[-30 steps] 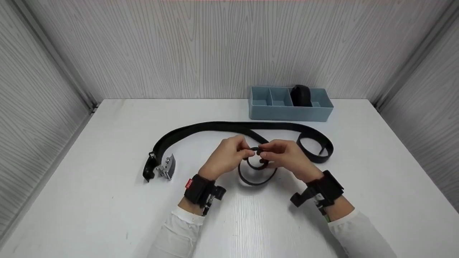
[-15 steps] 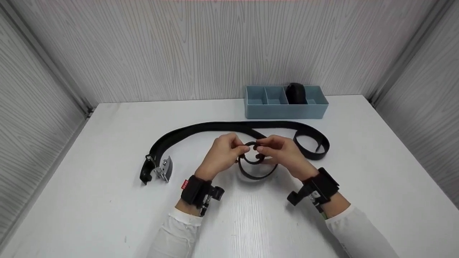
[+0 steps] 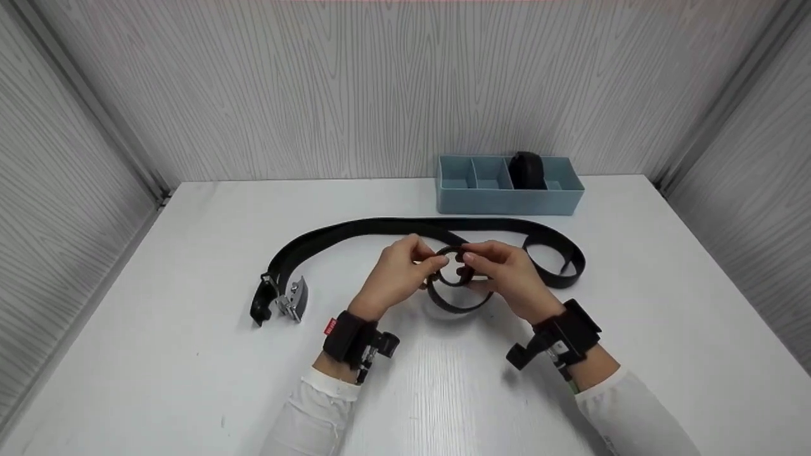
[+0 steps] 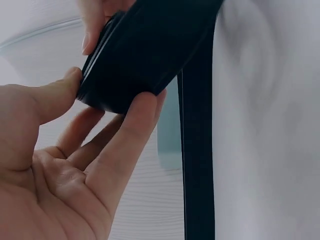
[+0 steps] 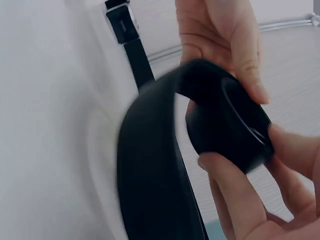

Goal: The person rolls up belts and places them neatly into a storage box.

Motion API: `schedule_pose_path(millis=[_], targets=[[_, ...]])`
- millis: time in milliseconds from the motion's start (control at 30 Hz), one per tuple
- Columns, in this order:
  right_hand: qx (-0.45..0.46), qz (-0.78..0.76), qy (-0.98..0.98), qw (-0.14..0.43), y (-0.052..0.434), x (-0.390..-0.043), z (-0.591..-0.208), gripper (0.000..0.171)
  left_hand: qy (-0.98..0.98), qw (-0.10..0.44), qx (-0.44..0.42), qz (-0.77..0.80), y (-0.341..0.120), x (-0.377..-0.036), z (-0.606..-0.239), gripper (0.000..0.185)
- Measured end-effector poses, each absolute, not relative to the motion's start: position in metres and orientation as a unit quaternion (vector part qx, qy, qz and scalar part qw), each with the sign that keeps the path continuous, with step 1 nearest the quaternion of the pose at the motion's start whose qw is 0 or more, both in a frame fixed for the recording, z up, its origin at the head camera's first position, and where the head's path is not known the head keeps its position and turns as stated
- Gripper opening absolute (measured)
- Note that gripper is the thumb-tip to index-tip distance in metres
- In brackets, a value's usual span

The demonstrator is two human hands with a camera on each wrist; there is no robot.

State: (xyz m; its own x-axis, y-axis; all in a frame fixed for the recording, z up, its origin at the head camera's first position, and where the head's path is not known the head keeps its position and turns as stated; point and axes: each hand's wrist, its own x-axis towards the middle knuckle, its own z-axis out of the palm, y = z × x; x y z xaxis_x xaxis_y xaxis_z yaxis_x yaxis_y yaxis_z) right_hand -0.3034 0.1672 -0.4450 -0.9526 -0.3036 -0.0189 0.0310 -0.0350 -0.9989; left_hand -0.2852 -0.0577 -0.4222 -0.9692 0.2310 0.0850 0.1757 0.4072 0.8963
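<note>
While most of the black strap lies in a long curve across the white worktop, a tight little coil of the same-looking stuff is held up right between the person's two hands. Left hand is on the coil's left side, right hand on its right, both touching it. A wider turn comes off the coil and hangs just below it in the head view. Exactly where it meets the long stretch is hidden behind the hands, so can't tell.

As for the fingers, they're only parted by about the width of the band. In the left wrist view, the left thumb sits on one edge of the coil and the fingertips on the opposite edge, so that's a pinch. Right wrist view shows pretty much the same thing on the other side: coil nipped between the right thumb and the fingers.

Around them: a metal buckle at the strap's left end, another loop lying just past the right hand, and a blue divided tray further back with a black thing in it.
</note>
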Motion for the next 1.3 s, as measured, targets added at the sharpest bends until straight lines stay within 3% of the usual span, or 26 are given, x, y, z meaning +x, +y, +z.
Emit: schedule_pose_path(millis=[267,600,867,1133,1300], targets=[[-0.095,-0.716,0.679,0.133,0.1674,-0.3047,-0.4427,0.029,0.834,0.013,0.128,0.536,-0.0589,-0.2870,-0.4220,0.017],[-0.158,-0.623,0.748,0.165,0.1743,-0.3030,-0.4393,0.037,0.854,0.069,0.157,0.491,-0.0649,-0.2851,-0.4182,0.013],[-0.111,-0.701,0.690,0.142,0.1684,-0.3041,-0.4429,0.034,0.855,0.035,0.122,0.503,-0.0623,-0.2852,-0.4200,0.022],[-0.101,-0.714,0.680,0.132,0.1650,-0.3028,-0.4424,0.034,0.854,0.015,0.129,0.504,-0.0625,-0.2859,-0.4188,0.015],[-0.128,-0.664,0.723,0.142,0.1684,-0.3029,-0.4400,0.034,0.856,0.031,0.151,0.493,-0.0638,-0.2844,-0.4163,0.012]])
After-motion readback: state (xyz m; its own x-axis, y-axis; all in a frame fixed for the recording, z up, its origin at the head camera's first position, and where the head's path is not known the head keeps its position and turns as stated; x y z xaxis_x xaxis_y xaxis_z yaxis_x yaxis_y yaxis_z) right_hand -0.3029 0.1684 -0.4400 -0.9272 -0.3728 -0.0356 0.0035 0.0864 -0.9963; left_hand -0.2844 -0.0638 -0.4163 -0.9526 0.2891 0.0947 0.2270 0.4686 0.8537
